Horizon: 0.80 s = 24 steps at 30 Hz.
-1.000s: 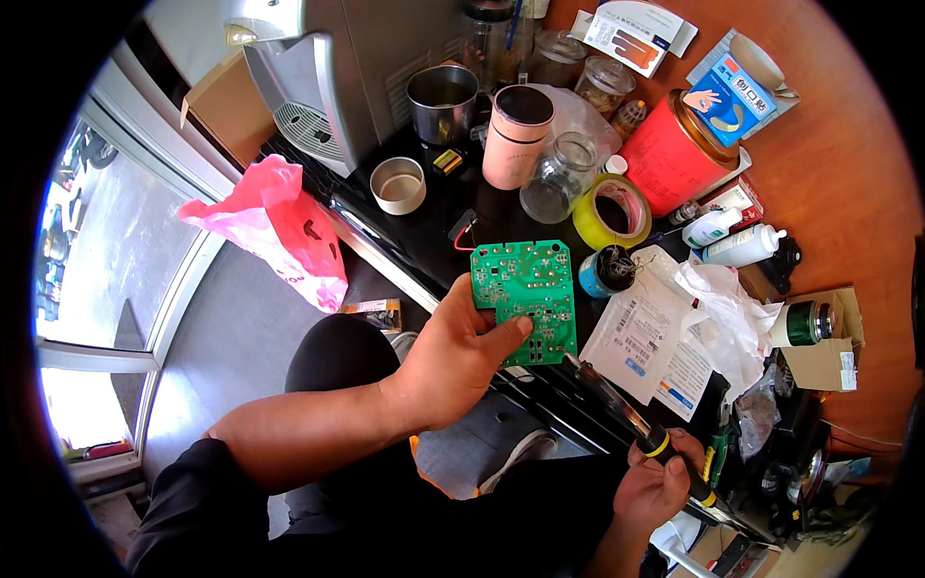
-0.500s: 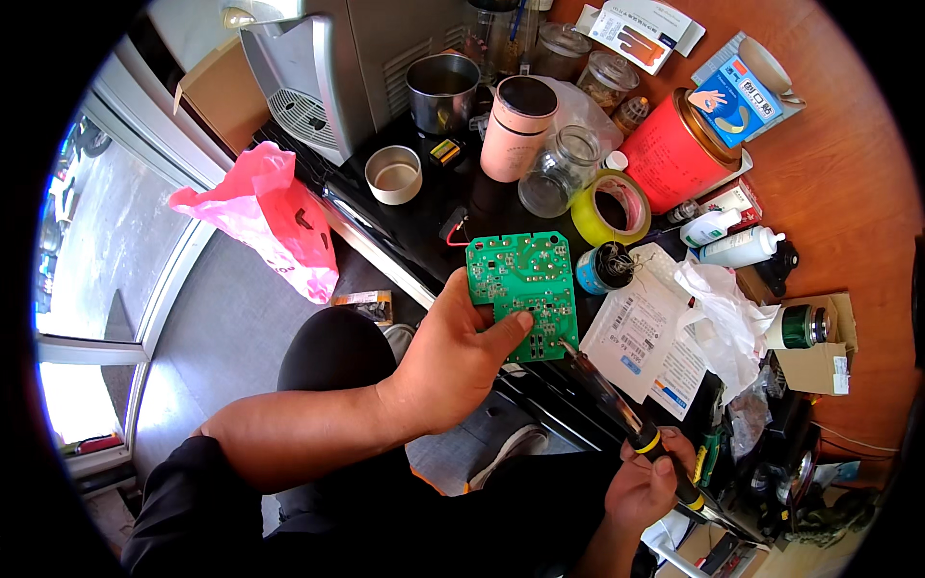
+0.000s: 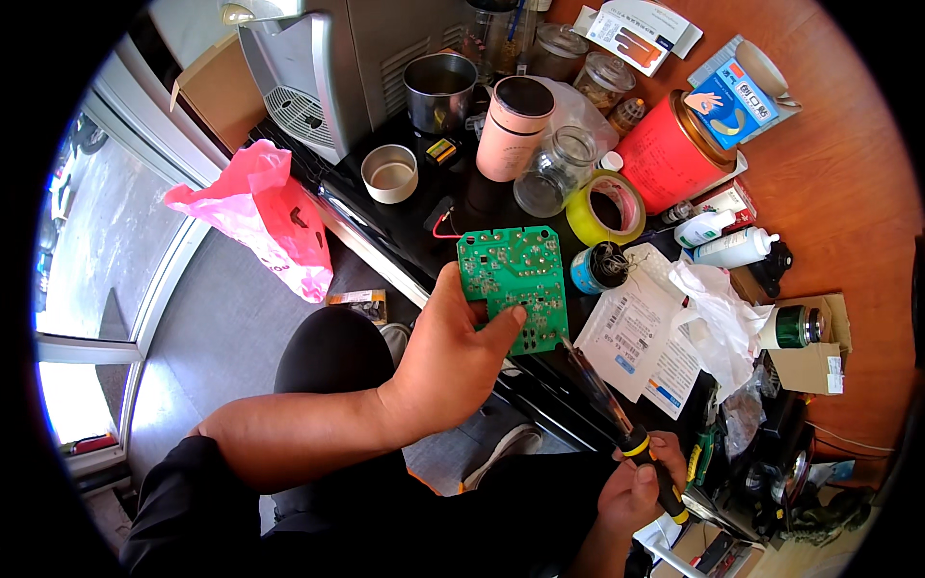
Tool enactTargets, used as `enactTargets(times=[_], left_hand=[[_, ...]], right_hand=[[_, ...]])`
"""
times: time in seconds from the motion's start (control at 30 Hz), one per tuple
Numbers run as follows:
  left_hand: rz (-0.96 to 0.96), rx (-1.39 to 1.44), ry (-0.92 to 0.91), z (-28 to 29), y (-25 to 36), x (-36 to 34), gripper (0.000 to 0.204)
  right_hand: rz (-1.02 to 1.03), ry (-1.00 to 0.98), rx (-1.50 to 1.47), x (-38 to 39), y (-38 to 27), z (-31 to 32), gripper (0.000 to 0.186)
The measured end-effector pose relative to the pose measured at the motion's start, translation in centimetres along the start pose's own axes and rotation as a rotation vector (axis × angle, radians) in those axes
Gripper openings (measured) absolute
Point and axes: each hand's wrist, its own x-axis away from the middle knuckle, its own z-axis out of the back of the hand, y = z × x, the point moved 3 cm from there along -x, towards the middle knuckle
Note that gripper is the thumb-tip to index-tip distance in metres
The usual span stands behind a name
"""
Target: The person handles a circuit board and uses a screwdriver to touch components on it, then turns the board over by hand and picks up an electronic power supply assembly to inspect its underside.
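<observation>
A green circuit board (image 3: 525, 260) dotted with small solder joints is gripped along its lower left by my left hand (image 3: 453, 337), thumb pressed on its face. A red wire (image 3: 444, 231) leaves the board's upper left corner. My right hand (image 3: 641, 482) is closed around the black and yellow handle of a soldering iron (image 3: 634, 441). The iron slants up to the left, and its tip is at the board's lower right corner; whether it touches, I cannot tell. Just right of the board stands a small blue tin (image 3: 599, 268) with tangled fine wire on top.
Behind the board are a pink thermos (image 3: 515, 127), a glass jar (image 3: 555, 171), yellow tape (image 3: 607, 209), a metal cup (image 3: 390, 173) and a red canister (image 3: 676, 152). Papers (image 3: 631, 328) and a crumpled white bag (image 3: 718, 313) lie to the right. A pink plastic bag (image 3: 265, 222) hangs at left.
The board and my left hand have shifted slightly left and up in the picture. The iron's tip has moved away from its earlier spot toward the board's right edge.
</observation>
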Motion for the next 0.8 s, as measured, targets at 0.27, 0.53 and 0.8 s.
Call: enactTargets(times=[0.27, 0.53, 0.8], left_hand=[[0.054, 0.099, 0.046, 0.02, -0.62, -0.07, 0.030], [0.063, 0.087, 0.059, 0.17, -0.64, -0.07, 0.028], [0.036, 0.083, 0.065, 0.15, -0.78, -0.20, 0.028]], right_hand=[[0.081, -0.073, 0.079, 0.74, 0.21, 0.02, 0.038], [0.165, -0.100, 0.168, 0.73, 0.25, -0.22, 0.037], [0.174, -0.101, 0.193, 0.63, 0.03, -0.44, 0.036]])
